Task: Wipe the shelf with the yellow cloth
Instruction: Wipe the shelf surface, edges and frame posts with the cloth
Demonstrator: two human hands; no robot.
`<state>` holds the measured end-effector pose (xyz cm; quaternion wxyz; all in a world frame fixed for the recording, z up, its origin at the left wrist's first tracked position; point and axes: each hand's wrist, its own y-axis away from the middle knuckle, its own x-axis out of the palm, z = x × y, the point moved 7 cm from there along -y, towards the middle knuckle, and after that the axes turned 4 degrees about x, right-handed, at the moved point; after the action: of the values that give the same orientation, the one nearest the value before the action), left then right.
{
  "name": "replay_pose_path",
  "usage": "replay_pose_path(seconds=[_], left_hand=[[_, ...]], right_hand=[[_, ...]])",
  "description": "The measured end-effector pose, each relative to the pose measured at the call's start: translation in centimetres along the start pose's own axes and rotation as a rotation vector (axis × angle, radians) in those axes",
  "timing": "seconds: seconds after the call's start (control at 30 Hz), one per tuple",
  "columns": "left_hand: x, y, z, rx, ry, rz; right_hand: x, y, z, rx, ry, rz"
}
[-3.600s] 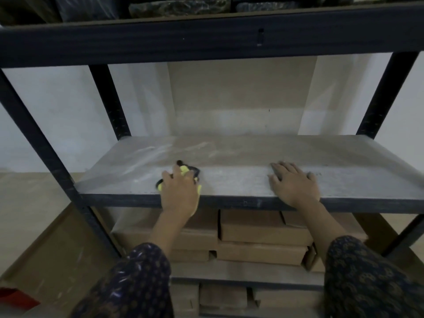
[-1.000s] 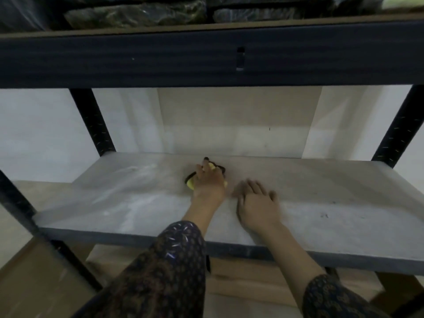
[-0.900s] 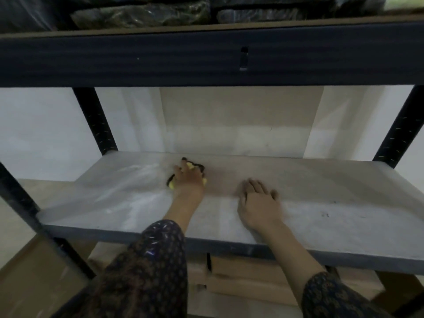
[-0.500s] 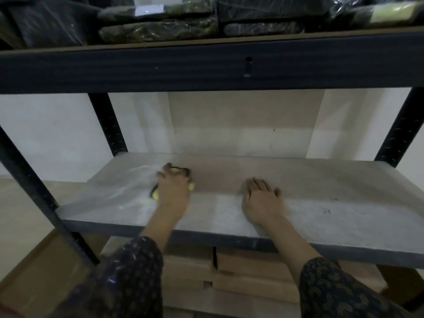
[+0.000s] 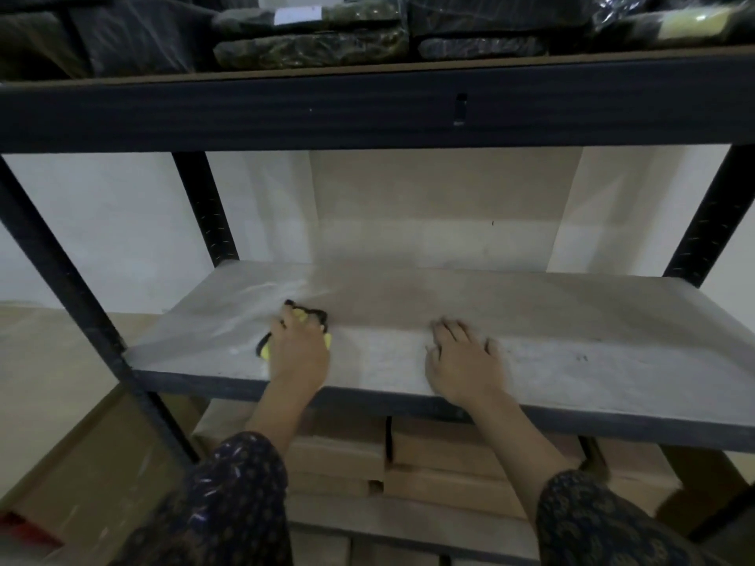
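A grey, dusty shelf board spans a black metal rack at mid height. My left hand presses down on the yellow cloth with dark edging, left of the shelf's middle and near its front edge; the hand covers most of the cloth. My right hand lies flat on the board to the right, fingers spread, holding nothing. Pale wipe streaks show on the board left of the cloth.
The black beam of the upper shelf hangs just above, loaded with dark wrapped bundles. Black uprights stand at the corners. Cardboard boxes are stacked on the shelf below. A white wall closes the back.
My left hand slid the cloth from the shelf's middle back toward the left and the front edge. My right hand stayed flat in nearly the same spot.
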<state>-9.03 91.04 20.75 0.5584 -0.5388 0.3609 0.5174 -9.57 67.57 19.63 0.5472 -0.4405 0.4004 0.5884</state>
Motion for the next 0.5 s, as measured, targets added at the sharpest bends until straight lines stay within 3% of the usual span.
replay_pose_path(seconds=[0.17,0.27,0.37,0.5], left_hand=[[-1.7,1.1,4.9,-0.124,-0.052,0.035],[-3.9,1.8,-1.5,0.036,-0.051,0.004],[-4.8,3.9,-8.4,0.155,0.15,-0.019],[-3.9,5.4,-7.7,0.119,0.184,-0.085]], right_hand=[[-0.8,0.4,0.2,0.014,-0.003,-0.033],[-1.2,0.9,0.6,0.009,0.003,-0.051],[-0.3,1.1,0.4,0.046,0.001,-0.017],[-0.3,1.1,0.0,0.041,0.007,-0.022]])
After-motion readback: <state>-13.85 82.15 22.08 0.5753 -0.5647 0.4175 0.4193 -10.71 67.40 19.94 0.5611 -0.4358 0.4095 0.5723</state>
